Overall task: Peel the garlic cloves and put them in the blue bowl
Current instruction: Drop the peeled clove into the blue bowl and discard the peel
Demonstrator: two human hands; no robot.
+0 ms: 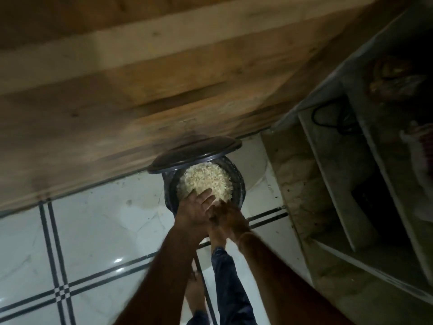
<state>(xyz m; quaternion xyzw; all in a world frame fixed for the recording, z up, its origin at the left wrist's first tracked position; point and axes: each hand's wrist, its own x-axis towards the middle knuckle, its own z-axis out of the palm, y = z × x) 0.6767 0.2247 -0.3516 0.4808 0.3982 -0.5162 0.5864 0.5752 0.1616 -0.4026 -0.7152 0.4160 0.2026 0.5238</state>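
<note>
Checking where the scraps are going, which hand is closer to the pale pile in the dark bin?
Left. The left hand reaches over the near edge of the pale pile; the right hand hangs just behind it, by the near rim of the dark bin.

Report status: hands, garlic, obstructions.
Left hand open over dark bin; right hand touching it, grip blurred. Bin full of pale flakes, likely garlic skins; lid up. No obstruction.
</note>
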